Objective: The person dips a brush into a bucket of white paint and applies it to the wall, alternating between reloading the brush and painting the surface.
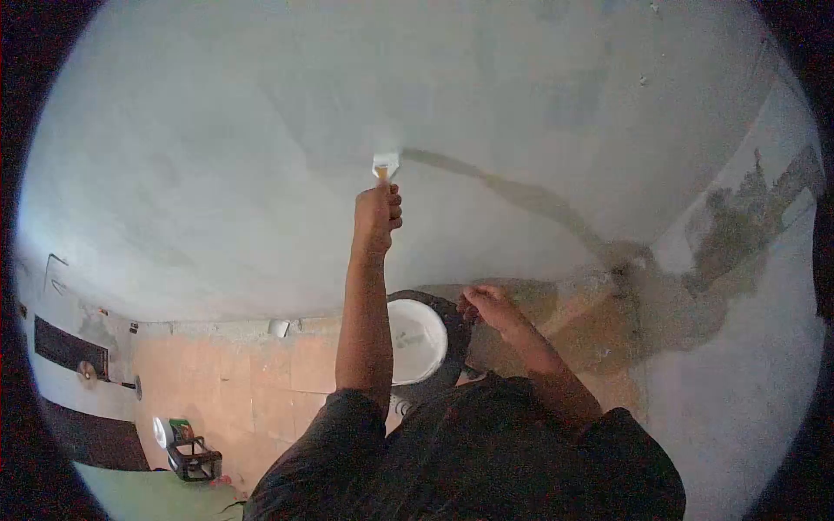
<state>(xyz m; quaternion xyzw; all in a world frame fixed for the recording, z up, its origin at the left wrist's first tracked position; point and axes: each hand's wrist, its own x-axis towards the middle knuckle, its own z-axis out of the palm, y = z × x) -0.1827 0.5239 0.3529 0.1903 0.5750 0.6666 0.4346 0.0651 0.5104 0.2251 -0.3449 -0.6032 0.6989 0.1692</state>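
My left hand is raised in front of me, its fingers wrapped around a paintbrush. The white bristle end touches the pale wall. Below that arm sits a round bucket with a white inside, partly hidden by my forearm. It rests on or in something black close to my body. Just right of the bucket is my right hand, its fingers curled; whatever they hold, if anything, is hidden.
A dark damp streak crosses the wall toward the right corner, with a larger stain on the side wall. On the orange-brown floor at lower left, a black stool-like frame stands beside a white and green container.
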